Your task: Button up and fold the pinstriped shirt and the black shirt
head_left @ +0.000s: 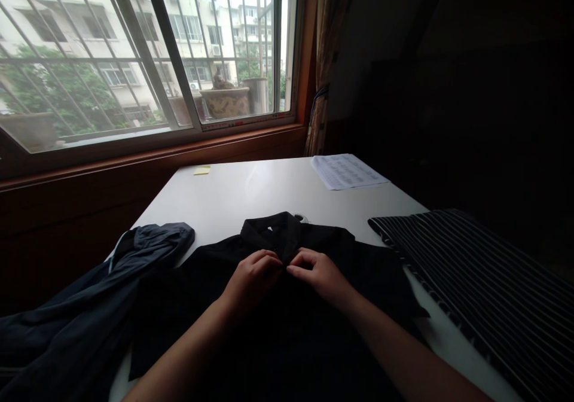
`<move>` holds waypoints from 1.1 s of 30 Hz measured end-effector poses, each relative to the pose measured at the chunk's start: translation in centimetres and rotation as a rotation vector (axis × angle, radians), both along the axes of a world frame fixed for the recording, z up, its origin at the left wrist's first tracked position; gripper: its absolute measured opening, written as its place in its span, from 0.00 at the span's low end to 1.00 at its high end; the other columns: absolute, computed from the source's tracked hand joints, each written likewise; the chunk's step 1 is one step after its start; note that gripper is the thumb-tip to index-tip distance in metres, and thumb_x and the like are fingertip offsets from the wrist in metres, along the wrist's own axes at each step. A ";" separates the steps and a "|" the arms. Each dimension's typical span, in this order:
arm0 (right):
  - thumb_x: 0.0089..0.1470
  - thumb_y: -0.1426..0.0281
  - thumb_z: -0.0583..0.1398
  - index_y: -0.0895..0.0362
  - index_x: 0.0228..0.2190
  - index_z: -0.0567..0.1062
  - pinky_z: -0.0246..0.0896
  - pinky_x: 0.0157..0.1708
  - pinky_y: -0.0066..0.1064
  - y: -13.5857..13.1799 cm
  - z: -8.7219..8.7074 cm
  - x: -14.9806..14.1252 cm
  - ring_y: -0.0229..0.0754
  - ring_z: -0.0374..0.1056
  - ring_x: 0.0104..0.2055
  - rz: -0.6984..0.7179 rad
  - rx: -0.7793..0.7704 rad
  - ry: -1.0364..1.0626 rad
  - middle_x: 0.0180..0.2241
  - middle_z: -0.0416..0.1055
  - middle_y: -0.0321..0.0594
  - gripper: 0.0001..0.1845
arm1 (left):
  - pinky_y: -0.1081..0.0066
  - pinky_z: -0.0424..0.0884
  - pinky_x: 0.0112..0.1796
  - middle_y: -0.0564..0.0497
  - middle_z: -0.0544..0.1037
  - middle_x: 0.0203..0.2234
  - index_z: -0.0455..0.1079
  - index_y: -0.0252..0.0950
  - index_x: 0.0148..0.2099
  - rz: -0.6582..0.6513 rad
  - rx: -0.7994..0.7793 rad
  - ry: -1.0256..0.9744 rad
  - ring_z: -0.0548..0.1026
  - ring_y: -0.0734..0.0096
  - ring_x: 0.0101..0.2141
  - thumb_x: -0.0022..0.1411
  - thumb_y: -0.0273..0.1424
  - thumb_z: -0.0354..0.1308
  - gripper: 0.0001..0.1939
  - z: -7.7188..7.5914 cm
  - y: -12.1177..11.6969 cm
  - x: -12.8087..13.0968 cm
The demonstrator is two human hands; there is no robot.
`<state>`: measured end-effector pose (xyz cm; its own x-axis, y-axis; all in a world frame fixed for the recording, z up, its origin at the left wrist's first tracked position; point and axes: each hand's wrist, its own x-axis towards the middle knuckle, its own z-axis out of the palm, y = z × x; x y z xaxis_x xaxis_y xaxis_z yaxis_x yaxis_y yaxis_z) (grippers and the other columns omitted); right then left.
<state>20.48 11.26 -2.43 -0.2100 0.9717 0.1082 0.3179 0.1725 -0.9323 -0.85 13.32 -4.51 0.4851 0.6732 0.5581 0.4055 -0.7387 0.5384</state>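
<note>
A black collared shirt point(210, 264) lies spread on the white table point(269, 186), its collar toward the far side and its sleeves out to both sides. Just below the collar, my left hand point(253, 273) pinches the front opening of the shirt. Close beside it, my right hand point(320, 273) grips the same opening from the other side, thumb and fingertips together. The fingertips of both hands nearly meet at the placket. Any button between them is too dark and small to make out.
A dark blue garment point(152, 246) hangs over the table's left side. Black striped cloth point(470, 258) covers the right edge. Printed papers point(347, 171) lie at the far right, a yellow sticky note point(201, 170) at the far left. A barred window point(215, 49) stands behind.
</note>
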 end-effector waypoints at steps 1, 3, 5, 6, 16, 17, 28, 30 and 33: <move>0.53 0.64 0.66 0.56 0.26 0.78 0.63 0.42 0.33 0.0 0.0 0.0 0.44 0.72 0.38 0.005 -0.002 -0.002 0.33 0.74 0.37 0.09 | 0.69 0.76 0.41 0.48 0.79 0.41 0.74 0.39 0.43 0.000 0.005 0.008 0.79 0.67 0.40 0.63 0.23 0.61 0.07 0.1 0.0 0.0; 0.53 0.63 0.65 0.56 0.27 0.79 0.64 0.43 0.34 0.1 0.2 0.1 0.45 0.72 0.39 0.018 -0.002 -0.003 0.33 0.75 0.38 0.09 | 0.68 0.76 0.42 0.47 0.79 0.41 0.74 0.39 0.43 0.003 0.009 0.021 0.79 0.66 0.41 0.63 0.24 0.61 0.07 0.2 -0.1 0.0; 0.54 0.63 0.65 0.56 0.28 0.80 0.64 0.44 0.34 0.1 0.3 0.1 0.46 0.72 0.40 0.032 -0.003 -0.001 0.34 0.76 0.38 0.09 | 0.68 0.77 0.42 0.47 0.79 0.41 0.74 0.39 0.43 0.009 0.009 0.026 0.79 0.66 0.41 0.64 0.24 0.60 0.06 0.2 -0.1 0.0; 0.55 0.62 0.64 0.55 0.29 0.80 0.64 0.44 0.35 0.1 0.4 0.1 0.46 0.73 0.40 0.041 -0.004 0.001 0.34 0.76 0.39 0.10 | 0.68 0.77 0.42 0.47 0.79 0.41 0.74 0.39 0.43 0.012 0.010 0.025 0.79 0.66 0.41 0.64 0.24 0.60 0.06 0.2 0.0 0.0; 0.53 0.69 0.64 0.55 0.33 0.81 0.64 0.47 0.36 0.0 -0.1 -0.1 0.47 0.74 0.43 -0.022 -0.006 -0.015 0.36 0.79 0.38 0.05 | 0.68 0.77 0.43 0.47 0.79 0.42 0.74 0.39 0.44 -0.010 0.009 0.021 0.79 0.66 0.41 0.64 0.24 0.60 0.07 0.2 0.1 -0.1; 0.52 0.70 0.64 0.55 0.32 0.81 0.64 0.46 0.35 0.0 -0.1 -0.2 0.47 0.74 0.42 -0.023 0.010 -0.020 0.36 0.79 0.38 0.05 | 0.68 0.77 0.43 0.47 0.79 0.42 0.74 0.38 0.44 -0.010 0.014 0.021 0.79 0.66 0.41 0.64 0.24 0.60 0.07 0.2 0.1 -0.1; 0.53 0.70 0.64 0.53 0.30 0.82 0.64 0.44 0.34 -0.3 -0.3 -0.7 0.45 0.73 0.40 -0.060 0.060 -0.042 0.34 0.78 0.37 0.04 | 0.67 0.78 0.42 0.47 0.80 0.41 0.74 0.38 0.44 -0.034 0.093 0.083 0.79 0.66 0.40 0.66 0.26 0.59 0.05 0.2 0.2 -0.4; 0.53 0.70 0.64 0.53 0.30 0.82 0.64 0.44 0.34 -0.3 -0.3 -0.8 0.46 0.73 0.40 -0.065 0.061 -0.046 0.34 0.78 0.37 0.04 | 0.67 0.78 0.42 0.46 0.79 0.41 0.74 0.38 0.44 -0.044 0.095 0.086 0.79 0.65 0.41 0.66 0.26 0.59 0.06 0.2 0.3 -0.4; 0.53 0.70 0.64 0.54 0.30 0.80 0.64 0.43 0.33 -0.4 -0.3 -0.9 0.45 0.73 0.39 -0.068 0.042 -0.045 0.34 0.77 0.37 0.03 | 0.67 0.78 0.43 0.46 0.79 0.42 0.74 0.39 0.45 -0.057 0.080 0.081 0.79 0.65 0.41 0.66 0.26 0.59 0.06 0.2 0.4 -0.5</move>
<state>19.58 10.90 -2.77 -0.1491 0.9787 0.1413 0.3714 0.1879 -0.9093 -1.36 13.72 -4.30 0.5669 0.5985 0.5660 0.4019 -0.8007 0.4442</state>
